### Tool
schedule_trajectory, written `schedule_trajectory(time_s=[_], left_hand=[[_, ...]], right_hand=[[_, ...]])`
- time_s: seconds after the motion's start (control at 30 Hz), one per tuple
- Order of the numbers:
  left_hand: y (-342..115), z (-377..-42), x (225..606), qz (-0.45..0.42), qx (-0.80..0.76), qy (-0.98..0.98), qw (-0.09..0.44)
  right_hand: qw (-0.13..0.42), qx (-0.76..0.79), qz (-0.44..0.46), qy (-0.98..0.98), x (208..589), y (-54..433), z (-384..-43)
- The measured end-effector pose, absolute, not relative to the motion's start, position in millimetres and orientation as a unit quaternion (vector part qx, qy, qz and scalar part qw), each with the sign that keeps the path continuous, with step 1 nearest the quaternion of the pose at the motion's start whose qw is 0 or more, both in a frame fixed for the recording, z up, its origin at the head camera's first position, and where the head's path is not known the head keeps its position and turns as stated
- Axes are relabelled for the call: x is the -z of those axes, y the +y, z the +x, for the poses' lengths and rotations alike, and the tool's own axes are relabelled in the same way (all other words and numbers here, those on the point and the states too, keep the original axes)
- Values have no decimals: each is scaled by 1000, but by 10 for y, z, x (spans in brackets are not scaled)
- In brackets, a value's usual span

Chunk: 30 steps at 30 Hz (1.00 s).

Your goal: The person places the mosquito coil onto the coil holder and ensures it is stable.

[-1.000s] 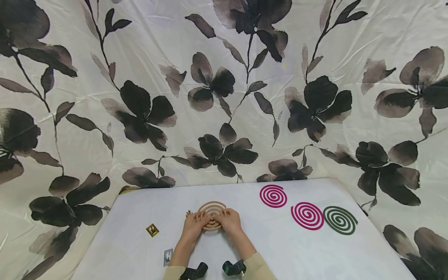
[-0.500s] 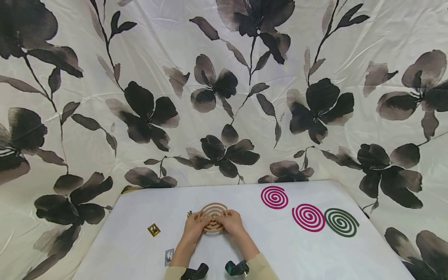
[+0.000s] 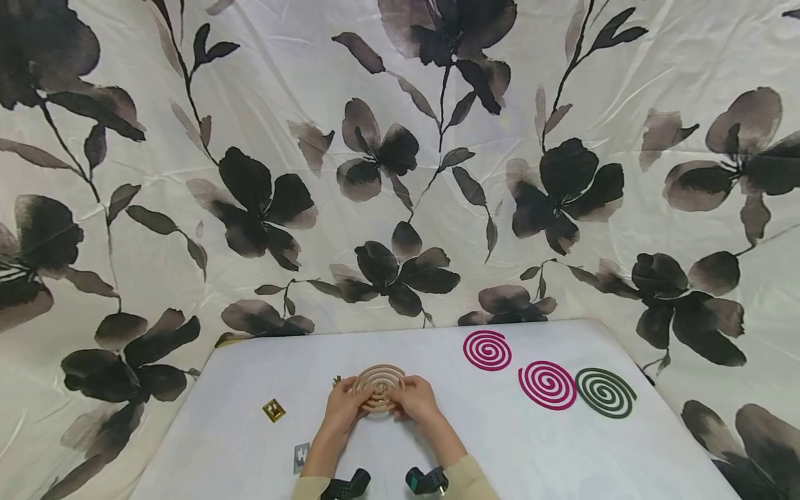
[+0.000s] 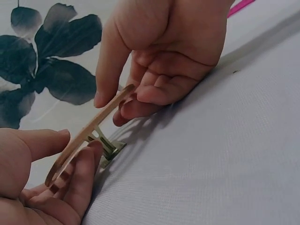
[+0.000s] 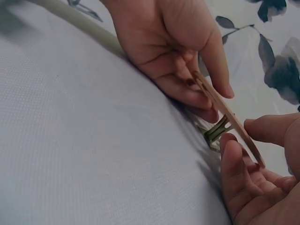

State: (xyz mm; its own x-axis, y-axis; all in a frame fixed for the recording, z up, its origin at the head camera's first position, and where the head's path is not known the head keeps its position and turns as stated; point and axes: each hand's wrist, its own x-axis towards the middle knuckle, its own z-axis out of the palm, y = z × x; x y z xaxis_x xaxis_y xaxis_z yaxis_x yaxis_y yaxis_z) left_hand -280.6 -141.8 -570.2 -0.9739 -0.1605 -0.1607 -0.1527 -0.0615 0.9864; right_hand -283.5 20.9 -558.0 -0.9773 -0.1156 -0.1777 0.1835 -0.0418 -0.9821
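A tan mosquito coil is held between both hands, low over the white table. My left hand pinches its left side, thumb on top and fingers beneath. On the opposite edge, my right hand grips it the same way. Seen edge-on in the left wrist view, the coil is a thin flat disc. Beneath it stands a small gold-green metal stand, also visible in the right wrist view as a slotted metal piece. Whether stand and coil touch at the centre is hard to tell.
Two pink coils and a green coil lie toward the right of the table. On the left are a gold square metal piece and a silver flat piece. A floral cloth hangs behind the table.
Both hands keep hold of the tan coil in nearly the same place. The coil's tilt and the right hand's fingers shift slightly. The head view sways a little.
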Motion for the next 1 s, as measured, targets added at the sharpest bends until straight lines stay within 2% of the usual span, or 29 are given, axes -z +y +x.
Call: schedule_trajectory(time_s=[1.0], left_hand=[[-1390, -2564, 5656, 129, 759, -638, -7]], right_hand=[[106, 706, 54, 698, 5567, 457, -2675]])
